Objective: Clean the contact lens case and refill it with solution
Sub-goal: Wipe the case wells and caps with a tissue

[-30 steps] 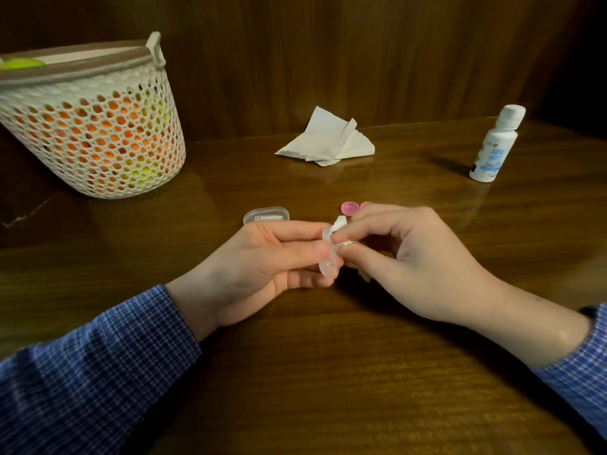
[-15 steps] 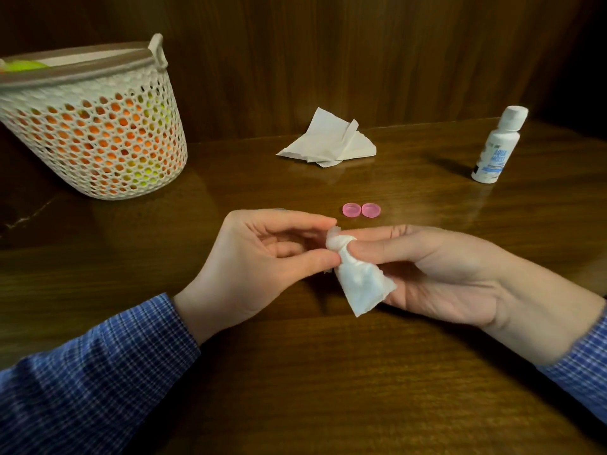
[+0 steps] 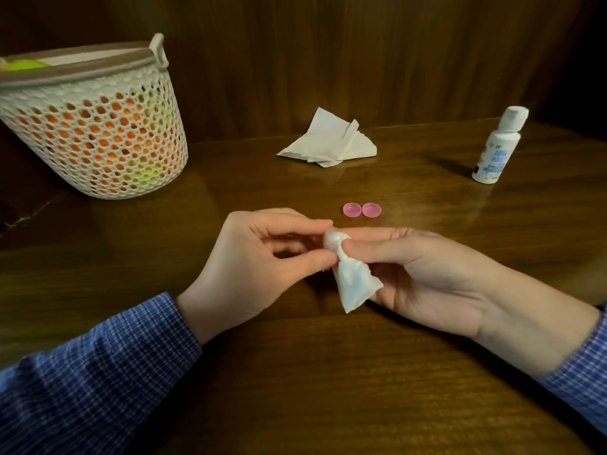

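The left hand point(image 3: 262, 257) is pinching something small between thumb and forefinger, most likely the case, though the tissue point(image 3: 348, 274) is covering it and I cannot make it out directly. The right hand point(image 3: 420, 274) is pinching the tissue at the same spot, its thumb and forefinger closed on a twisted white knob point(image 3: 335, 239) that is pushing against the left fingertips. That twist is probably being worked into a well to dry it, which explains why the two grips are meeting fingertip to fingertip. The loose tail of the tissue is hanging below the pinch, over the right palm.

Both hands are hovering over the table point(image 3: 295, 372), the left showing its back, the right turned palm-up with its other fingers relaxed.

Just beyond the grip, two pink caps point(image 3: 362, 210) are lying side by side, taken off so the wells are open. Farther back, spare tissues point(image 3: 331, 142) are waiting, and the bottle point(image 3: 499, 146) is standing capped well off to the right, so I judge refilling is not yet begun. A basket point(image 3: 98, 133) is sitting far left.
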### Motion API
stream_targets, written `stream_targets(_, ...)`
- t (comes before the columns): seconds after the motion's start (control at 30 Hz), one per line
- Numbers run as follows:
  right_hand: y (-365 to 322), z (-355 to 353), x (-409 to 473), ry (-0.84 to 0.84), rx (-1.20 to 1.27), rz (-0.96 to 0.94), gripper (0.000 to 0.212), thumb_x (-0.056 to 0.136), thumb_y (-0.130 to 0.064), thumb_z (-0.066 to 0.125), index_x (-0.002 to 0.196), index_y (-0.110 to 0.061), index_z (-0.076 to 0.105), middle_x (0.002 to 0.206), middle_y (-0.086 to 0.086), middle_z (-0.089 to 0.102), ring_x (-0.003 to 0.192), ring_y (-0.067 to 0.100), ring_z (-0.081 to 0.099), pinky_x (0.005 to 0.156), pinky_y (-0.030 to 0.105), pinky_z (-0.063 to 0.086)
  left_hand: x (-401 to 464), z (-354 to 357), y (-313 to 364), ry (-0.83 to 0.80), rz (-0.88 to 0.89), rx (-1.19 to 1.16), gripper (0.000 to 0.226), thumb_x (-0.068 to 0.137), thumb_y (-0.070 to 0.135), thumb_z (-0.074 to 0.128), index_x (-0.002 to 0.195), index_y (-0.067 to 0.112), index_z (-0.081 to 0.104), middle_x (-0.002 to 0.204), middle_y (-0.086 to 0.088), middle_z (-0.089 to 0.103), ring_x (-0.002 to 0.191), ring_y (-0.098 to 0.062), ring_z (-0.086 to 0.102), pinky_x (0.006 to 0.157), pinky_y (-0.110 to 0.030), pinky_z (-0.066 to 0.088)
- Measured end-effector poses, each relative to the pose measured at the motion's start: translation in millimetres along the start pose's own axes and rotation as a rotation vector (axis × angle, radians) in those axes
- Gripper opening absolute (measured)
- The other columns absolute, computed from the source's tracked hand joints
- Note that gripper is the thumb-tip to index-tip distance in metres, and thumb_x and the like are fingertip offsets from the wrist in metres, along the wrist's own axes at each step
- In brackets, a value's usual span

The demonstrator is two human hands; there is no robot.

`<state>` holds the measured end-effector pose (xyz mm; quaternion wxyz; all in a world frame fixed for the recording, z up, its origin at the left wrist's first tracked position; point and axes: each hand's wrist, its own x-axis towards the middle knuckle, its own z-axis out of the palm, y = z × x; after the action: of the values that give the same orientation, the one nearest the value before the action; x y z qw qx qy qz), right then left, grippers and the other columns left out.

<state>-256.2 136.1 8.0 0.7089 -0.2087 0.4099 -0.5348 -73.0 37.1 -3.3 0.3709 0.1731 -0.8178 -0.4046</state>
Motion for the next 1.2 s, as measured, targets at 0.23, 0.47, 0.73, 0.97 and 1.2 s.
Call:
stream_targets(0.23,-3,-4,-1,-0.094,0.035,0.102,0.031,0.084,-0.002,0.067,0.113,-0.003,0.079,0.113,0.012,0.078,0.094,0.015,0.077,0.086,0.027,0.062,1,-2,-3,0.004,0.249,0.307,0.034,0.081,0.013,0.084,0.114,0.007,0.077,0.104,0.002,0.077,0.093,-0.01,0.074,0.08,-0.024,0.06)
stream_targets(0.47,-12,-5,-4,-0.127,0.055,0.14,0.034,0.077,-0.001,0.075,0.111,-0.002,0.08,0.114,0.012,0.077,0.097,0.016,0.075,0.093,0.03,0.058,3,-5,0,-0.005,0.32,0.355,0.035,0.082,0.013,0.083,0.116,0.007,0.076,0.107,0.001,0.077,0.096,-0.007,0.073,0.082,-0.022,0.06)
stream_targets(0.73,-24,-1,-9,0.126,-0.248,-0.18,0.028,0.076,-0.01,0.076,0.103,-0.015,0.083,0.104,0.007,0.081,0.097,0.015,0.076,0.064,0.025,0.062,10,-11,-2,-0.11,-0.55,-0.653,0.035,0.077,0.02,0.076,0.113,0.02,0.078,0.1,-0.006,0.079,0.09,-0.018,0.076,0.076,-0.027,0.061)
stream_targets(0.97,5,-3,-7,0.137,-1.218,-0.908,0.021,0.094,-0.022,0.067,0.111,-0.025,0.078,0.098,-0.01,0.076,0.097,0.014,0.071,0.086,0.028,0.058,13,-10,-9,-0.257,-0.632,-0.897,0.035,0.09,0.021,0.067,0.122,0.009,0.071,0.103,-0.009,0.07,0.087,-0.012,0.068,0.077,-0.024,0.06)
stream_targets(1.2,14,-3,0,0.094,-1.39,-0.945,0.024,0.095,-0.02,0.066,0.114,-0.024,0.079,0.093,-0.008,0.071,0.093,0.014,0.066,0.09,0.029,0.052,12,-8,-12,-0.245,-0.642,-0.845,0.025,0.087,0.02,0.07,0.11,0.009,0.074,0.105,-0.009,0.07,0.088,-0.014,0.069,0.073,-0.023,0.06)
